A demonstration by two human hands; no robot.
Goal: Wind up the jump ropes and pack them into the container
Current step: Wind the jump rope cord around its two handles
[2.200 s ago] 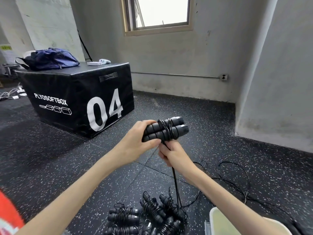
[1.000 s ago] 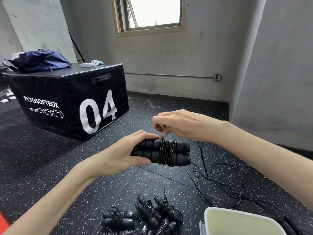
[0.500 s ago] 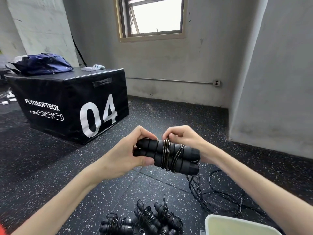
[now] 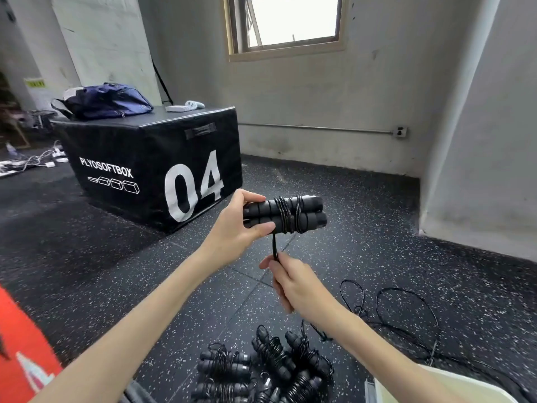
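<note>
My left hand (image 4: 236, 228) grips the left end of two black jump-rope handles (image 4: 286, 214), held side by side and level in front of me. Several turns of thin black cord circle the middle of the pair. A taut stretch of that cord (image 4: 274, 245) drops from the handles to my right hand (image 4: 293, 282), which pinches it just below them. The loose rest of the rope (image 4: 406, 318) lies in loops on the floor to the right. A pale container (image 4: 430, 385) shows its rim at the bottom right corner.
Several wound jump ropes (image 4: 261, 370) lie piled on the speckled floor below my arms. A black plyo box (image 4: 151, 167) marked 04 stands to the left with a blue bag (image 4: 104, 101) on top. Grey walls close the back and right.
My right hand went from the top of the handles down beneath them, pulling the cord taut. More turns sit around the handles than 2.2 s ago.
</note>
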